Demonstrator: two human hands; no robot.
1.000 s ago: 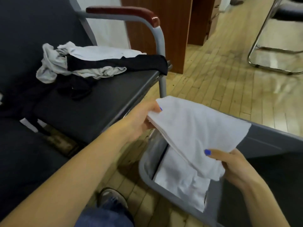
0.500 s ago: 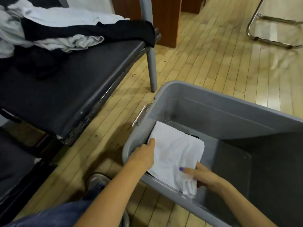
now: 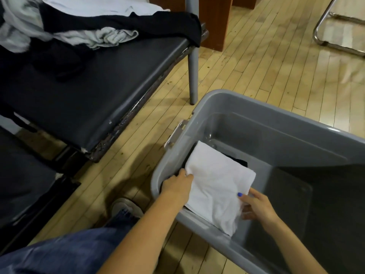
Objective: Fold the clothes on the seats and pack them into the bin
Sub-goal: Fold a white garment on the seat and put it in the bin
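A folded white cloth [image 3: 215, 184] lies in the near left corner of the grey bin [image 3: 262, 113], on top of a dark garment whose edge shows behind it. My left hand [image 3: 177, 184] grips the cloth's left edge just inside the bin wall. My right hand [image 3: 256, 208] pinches the cloth's right near edge, thumb on top and fingers under it. On the black seat [image 3: 88, 91] at upper left lies a heap of unfolded clothes [image 3: 94, 22]: white, pale grey and black pieces.
The bin stands on a wooden floor [image 3: 256, 56], close to the seat's grey front leg [image 3: 192, 76]. A second dark seat [image 3: 21, 180] is at the left. A wooden cabinet [image 3: 215, 18] and a chrome chair frame [image 3: 335, 26] stand further back. My jeans-clad leg and shoe [image 3: 126, 208] are beside the bin.
Both hands have lowered the folded white cloth from above the rim into the bin's corner. It now lies flatter on the dark garment, with both hands still on its edges.
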